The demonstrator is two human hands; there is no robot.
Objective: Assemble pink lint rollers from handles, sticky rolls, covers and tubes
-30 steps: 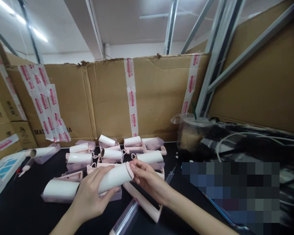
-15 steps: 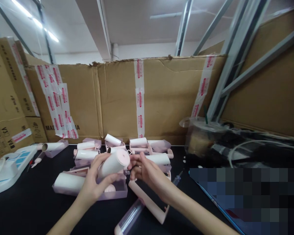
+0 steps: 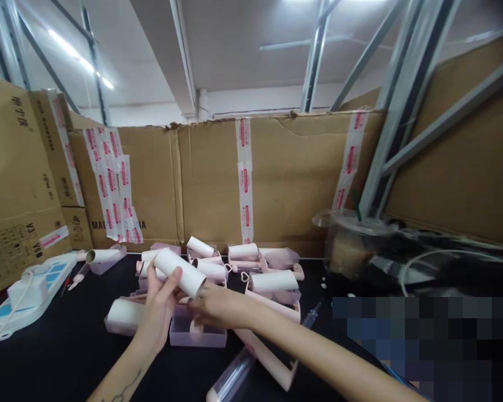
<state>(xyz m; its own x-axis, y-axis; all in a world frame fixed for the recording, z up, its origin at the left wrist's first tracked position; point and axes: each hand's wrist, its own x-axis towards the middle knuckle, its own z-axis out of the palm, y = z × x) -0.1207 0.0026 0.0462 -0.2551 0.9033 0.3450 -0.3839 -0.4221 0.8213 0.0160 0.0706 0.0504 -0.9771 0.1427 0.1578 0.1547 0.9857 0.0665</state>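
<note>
**Left hand held a white roll up, right hand down at the pink tray**

Left hand [image 3: 159, 304] was wrapped around a white roll [image 3: 180, 272], thumb on the near side, fingers behind. The roll sat tilted, lifted clear of the black counter [image 3: 46, 357], its open end pointing right and toward the camera.

Right hand [image 3: 216, 306] was low, just beside and under the roll's open end, resting at the back edge of an open pink tray [image 3: 198, 333]. Fingers were curled loosely; couldn't tell whether they pinched anything.

Another white roll in a tray [image 3: 123, 314] lay just left of the left wrist. A cluster of more rolls and pink holders [image 3: 272, 281] was spread behind the hands. A pink handle piece [image 3: 272, 360] and a clear tube [image 3: 230, 381] lay near the right forearm. White device with cable [image 3: 23, 293] sat at far left. Taped cardboard wall [image 3: 276, 173] ran behind the counter; a plastic cup [image 3: 350, 245] stood at right.
</note>
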